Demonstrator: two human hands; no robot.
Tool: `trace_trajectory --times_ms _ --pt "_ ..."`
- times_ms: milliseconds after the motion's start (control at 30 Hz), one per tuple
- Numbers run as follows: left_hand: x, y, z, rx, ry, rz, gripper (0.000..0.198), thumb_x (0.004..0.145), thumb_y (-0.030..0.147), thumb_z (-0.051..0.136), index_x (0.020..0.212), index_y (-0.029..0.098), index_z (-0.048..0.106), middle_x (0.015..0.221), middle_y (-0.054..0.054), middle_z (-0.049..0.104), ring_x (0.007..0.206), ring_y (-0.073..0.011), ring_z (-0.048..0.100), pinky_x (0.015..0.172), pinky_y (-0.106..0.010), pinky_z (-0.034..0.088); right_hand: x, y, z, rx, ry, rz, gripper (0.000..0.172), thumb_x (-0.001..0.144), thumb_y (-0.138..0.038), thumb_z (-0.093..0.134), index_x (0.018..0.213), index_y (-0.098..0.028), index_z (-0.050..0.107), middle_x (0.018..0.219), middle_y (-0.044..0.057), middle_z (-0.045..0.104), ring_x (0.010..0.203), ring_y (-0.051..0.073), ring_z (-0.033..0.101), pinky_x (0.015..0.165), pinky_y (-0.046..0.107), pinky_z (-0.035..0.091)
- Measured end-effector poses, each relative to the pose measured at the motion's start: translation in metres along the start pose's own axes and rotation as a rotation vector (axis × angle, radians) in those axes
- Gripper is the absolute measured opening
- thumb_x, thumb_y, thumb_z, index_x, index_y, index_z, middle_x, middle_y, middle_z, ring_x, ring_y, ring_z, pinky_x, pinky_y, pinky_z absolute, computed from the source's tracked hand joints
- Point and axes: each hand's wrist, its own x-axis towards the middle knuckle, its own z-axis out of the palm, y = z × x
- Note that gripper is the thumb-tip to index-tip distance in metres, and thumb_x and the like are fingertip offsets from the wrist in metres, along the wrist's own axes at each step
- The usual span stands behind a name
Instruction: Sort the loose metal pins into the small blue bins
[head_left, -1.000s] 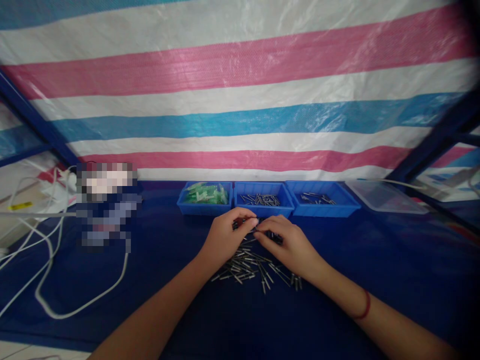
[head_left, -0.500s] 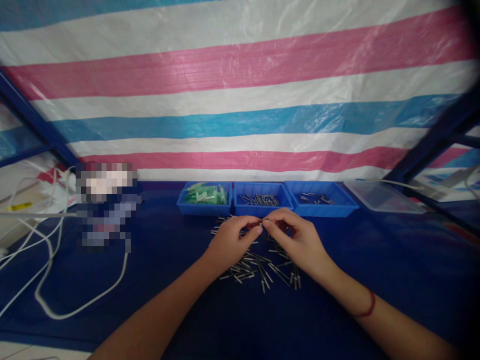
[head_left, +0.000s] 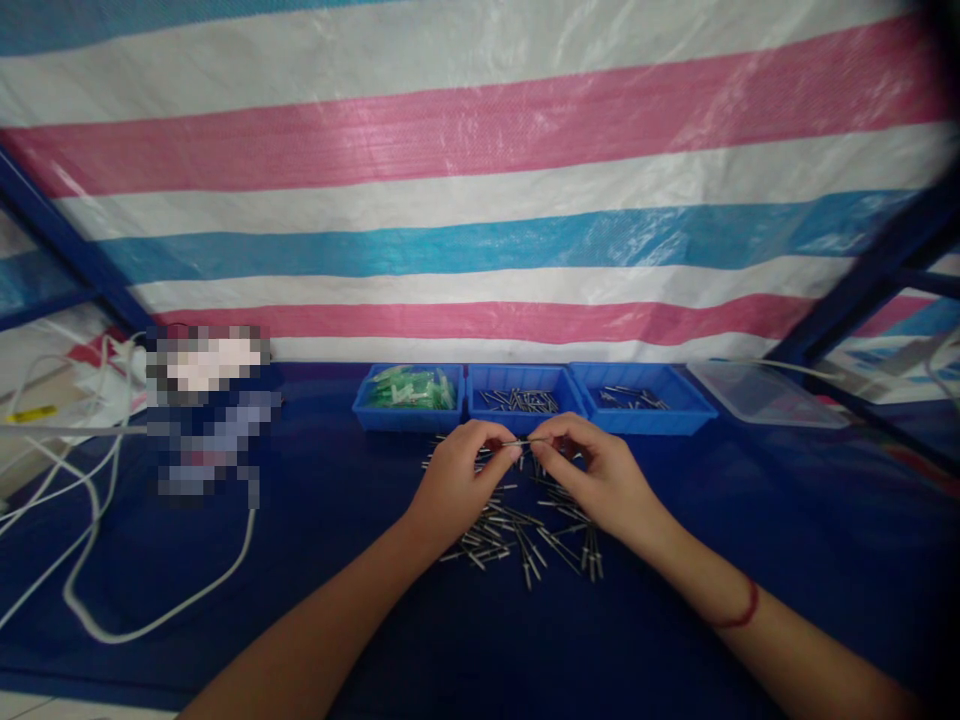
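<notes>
My left hand (head_left: 459, 480) and my right hand (head_left: 600, 478) meet above a loose pile of small metal pins (head_left: 517, 535) on the dark blue table cover (head_left: 337, 560). Both hands pinch the ends of one thin metal pin (head_left: 526, 441) held level between their fingertips. Behind them stand three blue bins in a row: the left bin (head_left: 409, 396) holds green plastic pieces, the middle bin (head_left: 521, 397) and the right bin (head_left: 637, 397) hold metal pins.
A clear plastic tray (head_left: 765, 393) lies at the back right. White cables (head_left: 97, 560) loop across the table's left side beside a blurred-out object (head_left: 210, 405). A striped pink, white and blue tarpaulin (head_left: 480, 200) hangs behind, framed by blue metal struts.
Both hands have lifted from the pile, and their fingertips have drawn slightly apart, so that one thin pin now shows held between them.
</notes>
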Motion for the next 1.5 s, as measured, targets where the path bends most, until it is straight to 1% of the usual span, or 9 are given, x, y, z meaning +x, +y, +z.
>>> trace_trajectory --times_ms 267,367,467,633,800,933,1100,1267,1500 --pt "-0.002 0.002 -0.001 -0.021 0.028 0.055 0.014 0.089 0.029 0.051 0.093 0.018 0.058 0.089 -0.004 0.064 0.082 -0.0155 0.059 0.078 -0.028 0.045 0.002 -0.001 -0.003 -0.050 -0.110 -0.058 0.015 0.086 -0.031 0.051 0.082 -0.021 0.062 0.074 0.002 0.062 0.069 0.016 0.057 0.063 0.031 0.047" --pt "-0.002 0.001 -0.002 0.072 -0.015 0.082 0.020 0.089 0.029 0.049 0.105 0.018 0.056 0.093 -0.005 0.063 0.088 -0.0173 0.058 0.081 -0.030 0.044 0.009 0.006 -0.020 -0.220 0.056 -0.093 0.017 0.086 -0.032 0.051 0.081 -0.021 0.063 0.075 0.003 0.063 0.068 0.017 0.057 0.064 0.032 0.045" --pt "-0.003 -0.001 -0.005 0.278 -0.139 0.121 0.020 0.091 0.028 0.046 0.102 0.020 0.060 0.098 -0.004 0.063 0.093 -0.0196 0.055 0.083 -0.033 0.041 0.019 0.025 -0.046 -0.475 0.283 -0.043 0.019 0.085 -0.032 0.051 0.084 -0.019 0.065 0.075 0.005 0.064 0.066 0.018 0.056 0.064 0.032 0.044" --pt "-0.006 -0.003 -0.008 0.512 -0.293 0.117 0.023 0.085 0.038 0.053 0.099 0.023 0.065 0.097 -0.005 0.062 0.092 -0.0227 0.053 0.078 -0.037 0.038 0.026 0.049 -0.068 -0.812 0.294 -0.005 0.027 0.085 -0.036 0.050 0.091 -0.015 0.067 0.076 0.010 0.066 0.073 0.024 0.059 0.068 0.036 0.043" --pt "-0.008 -0.004 -0.007 0.551 -0.336 0.140 0.018 0.086 0.034 0.053 0.087 0.022 0.066 0.093 -0.004 0.061 0.093 -0.0217 0.052 0.080 -0.037 0.036 0.020 0.021 -0.050 -0.715 0.193 -0.142 0.023 0.086 -0.034 0.050 0.092 -0.018 0.066 0.079 0.007 0.067 0.073 0.022 0.059 0.072 0.037 0.044" --pt "-0.008 -0.004 -0.005 0.556 -0.300 0.147 0.019 0.091 0.029 0.045 0.088 0.020 0.063 0.095 -0.004 0.059 0.090 -0.0205 0.053 0.078 -0.036 0.037 0.010 -0.005 -0.034 -0.581 -0.064 -0.232 0.019 0.088 -0.031 0.049 0.088 -0.020 0.065 0.078 0.005 0.066 0.074 0.021 0.059 0.074 0.037 0.045" --pt "-0.004 -0.003 -0.001 0.277 -0.199 0.106 0.019 0.094 0.025 0.038 0.091 0.017 0.055 0.093 -0.004 0.060 0.089 -0.0172 0.056 0.079 -0.030 0.041 0.000 -0.005 -0.015 -0.489 -0.299 -0.220 0.018 0.083 -0.029 0.058 0.098 -0.020 0.062 0.093 0.007 0.066 0.087 0.023 0.060 0.078 0.038 0.047" --pt "-0.004 -0.001 0.004 0.050 -0.134 0.006 0.016 0.093 0.026 0.038 0.093 0.018 0.052 0.086 -0.002 0.062 0.080 -0.0149 0.058 0.074 -0.026 0.043 -0.004 -0.001 -0.001 -0.222 -0.357 -0.127 0.013 0.086 -0.022 0.052 0.093 -0.022 0.063 0.088 0.004 0.066 0.081 0.018 0.062 0.073 0.032 0.049" --pt "-0.007 0.006 -0.002 0.092 -0.123 -0.029 0.020 0.096 0.026 0.030 0.095 0.018 0.048 0.082 -0.002 0.060 0.075 -0.0154 0.058 0.071 -0.027 0.043 -0.002 -0.007 -0.001 -0.144 -0.257 -0.014 0.015 0.086 -0.020 0.047 0.079 -0.020 0.061 0.068 -0.001 0.061 0.062 0.014 0.056 0.058 0.025 0.044"
